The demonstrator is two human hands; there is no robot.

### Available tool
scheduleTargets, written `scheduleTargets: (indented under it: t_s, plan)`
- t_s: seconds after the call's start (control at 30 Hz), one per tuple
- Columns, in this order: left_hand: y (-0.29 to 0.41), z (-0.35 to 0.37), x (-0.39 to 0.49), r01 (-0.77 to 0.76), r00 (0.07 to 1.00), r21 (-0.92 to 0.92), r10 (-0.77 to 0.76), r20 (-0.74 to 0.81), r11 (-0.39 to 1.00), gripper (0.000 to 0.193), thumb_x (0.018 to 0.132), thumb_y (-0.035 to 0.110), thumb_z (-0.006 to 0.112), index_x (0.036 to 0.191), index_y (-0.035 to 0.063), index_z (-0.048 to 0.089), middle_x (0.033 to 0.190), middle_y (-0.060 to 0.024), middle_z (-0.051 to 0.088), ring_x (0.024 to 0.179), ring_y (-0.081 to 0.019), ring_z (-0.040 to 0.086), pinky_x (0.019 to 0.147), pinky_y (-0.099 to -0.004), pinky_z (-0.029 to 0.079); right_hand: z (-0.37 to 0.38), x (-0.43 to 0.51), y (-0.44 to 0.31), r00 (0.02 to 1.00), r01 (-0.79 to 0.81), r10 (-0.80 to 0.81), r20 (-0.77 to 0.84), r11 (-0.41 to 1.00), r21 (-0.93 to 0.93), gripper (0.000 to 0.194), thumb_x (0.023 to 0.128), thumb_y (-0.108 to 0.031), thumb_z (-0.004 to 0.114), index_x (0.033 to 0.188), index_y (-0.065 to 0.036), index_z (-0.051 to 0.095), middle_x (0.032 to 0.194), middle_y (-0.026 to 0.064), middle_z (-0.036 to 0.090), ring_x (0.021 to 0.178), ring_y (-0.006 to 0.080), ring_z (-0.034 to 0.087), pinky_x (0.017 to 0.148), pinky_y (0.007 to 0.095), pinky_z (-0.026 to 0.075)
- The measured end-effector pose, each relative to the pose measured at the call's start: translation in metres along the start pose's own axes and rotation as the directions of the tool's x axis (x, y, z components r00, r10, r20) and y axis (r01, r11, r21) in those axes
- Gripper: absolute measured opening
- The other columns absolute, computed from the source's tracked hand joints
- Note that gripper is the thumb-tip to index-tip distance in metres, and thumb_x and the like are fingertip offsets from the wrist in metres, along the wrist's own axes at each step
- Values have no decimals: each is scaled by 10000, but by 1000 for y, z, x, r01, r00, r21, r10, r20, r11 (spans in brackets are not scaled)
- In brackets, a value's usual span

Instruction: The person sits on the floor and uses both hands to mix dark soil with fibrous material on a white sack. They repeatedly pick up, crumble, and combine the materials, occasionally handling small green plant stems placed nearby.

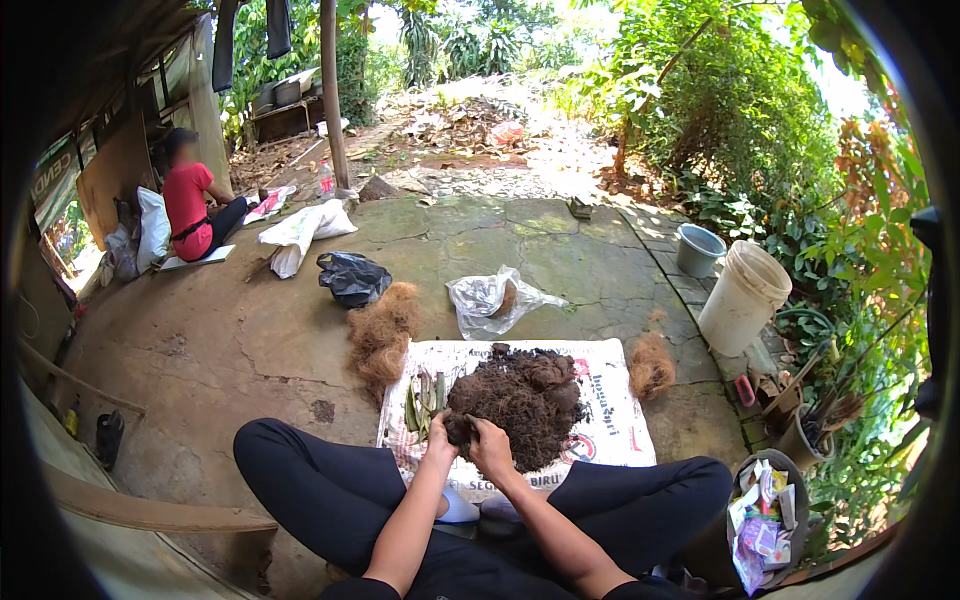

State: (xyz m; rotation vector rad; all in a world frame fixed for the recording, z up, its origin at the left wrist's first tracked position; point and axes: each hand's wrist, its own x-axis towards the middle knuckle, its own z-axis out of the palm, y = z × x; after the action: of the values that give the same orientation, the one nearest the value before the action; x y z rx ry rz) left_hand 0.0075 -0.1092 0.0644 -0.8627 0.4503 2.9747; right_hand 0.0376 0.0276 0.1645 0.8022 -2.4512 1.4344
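A heap of dark, fibrous soil (pixel 525 397) lies on a printed white woven sack (pixel 622 442) spread on the ground before my crossed legs. At the heap's left edge, my left hand (pixel 441 436) and my right hand (pixel 489 444) grip a small dark clump (pixel 459 430) between them. Its exact shape is partly hidden by my fingers. Several green and brownish leaf or stalk pieces (pixel 424 401) lie on the sack just beyond my left hand. Brown coconut-like fibre (pixel 386 330) is piled at the sack's left corner, with a smaller fibre tuft (pixel 651 366) on the right.
A clear plastic bag (pixel 480 300) and a black plastic bag (pixel 352 279) lie beyond the sack. Buckets, a white one (pixel 739 300) and a grey one (pixel 699 251), stand right. A litter-filled bin (pixel 799 517) is near my right knee. Another person (pixel 191 199) sits far left.
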Motion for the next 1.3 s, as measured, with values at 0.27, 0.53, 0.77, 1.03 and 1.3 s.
scheduleTargets:
  t_s: [0.27,0.53,0.77,1.03,1.3]
  plan:
    - [5,6,-5,-56,997,-45,59,58,997,239,772,281,444,729,82,570,704,-94,613,651,-263,594,654,-399,506,5,-8,2,999,-46,44,15,995,83,392,689,29,563,1078,-17,565,958,193,575,862,352,573,776,381,470]
    - [3,13,-18,-20,999,-58,18,-28,998,288,799,328,416,731,93,568,714,-94,612,667,-266,594,663,-412,503,7,-9,-1,1000,19,-19,-12,999,46,416,661,57,566,1068,-31,568,938,181,570,865,339,572,762,370,474]
    - [1,15,-10,-7,993,-60,14,120,998,408,855,446,369,731,107,559,647,-81,601,578,-257,584,596,-390,508,2,-7,5,997,-27,35,-74,995,101,249,675,40,604,919,-7,628,804,162,616,747,276,621,695,320,489]
    - [-7,13,-17,-130,991,-61,129,-24,990,274,775,313,400,702,97,551,625,-84,593,556,-252,578,560,-379,501,15,-14,2,969,-194,226,-105,949,250,217,729,33,572,934,6,639,850,148,655,781,184,643,735,285,487]
    - [-6,37,-38,-114,987,4,113,112,993,291,773,317,412,670,78,542,633,-92,590,577,-256,573,543,-360,486,7,-1,29,918,-380,370,144,714,588,214,747,25,615,960,36,600,869,77,639,795,107,591,719,232,481]
